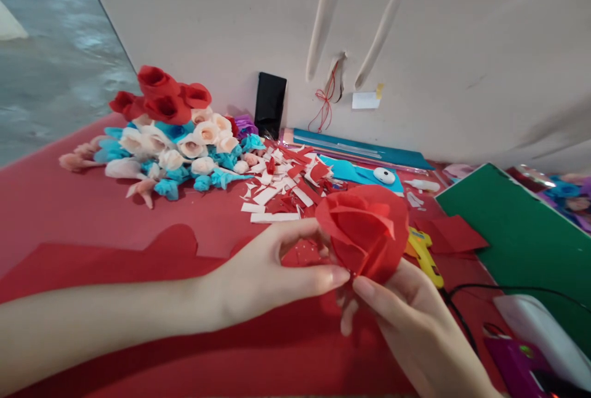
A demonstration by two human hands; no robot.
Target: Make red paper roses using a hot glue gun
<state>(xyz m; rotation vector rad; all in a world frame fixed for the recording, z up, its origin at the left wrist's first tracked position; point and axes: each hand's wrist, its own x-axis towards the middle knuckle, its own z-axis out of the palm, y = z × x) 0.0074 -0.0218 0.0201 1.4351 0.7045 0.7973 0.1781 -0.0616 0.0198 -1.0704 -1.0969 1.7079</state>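
Note:
A red paper flower with layered petals is held above the red table, near the middle of the view. My left hand pinches its base from the left, thumb stretched along the lower edge and fingers behind. From the right, my right hand grips the same base between thumb and fingers, its thumb tip close to the left one. The petals hide part of the fingers of both hands. Just beyond the flower lies a heap of red and white paper scraps. A yellow glue gun rests beside my right hand.
Finished paper flowers in red, white and blue are piled at the back left. A black phone leans on the wall. Red paper sheets lie at left. A green board, a black cable and a purple object occupy the right.

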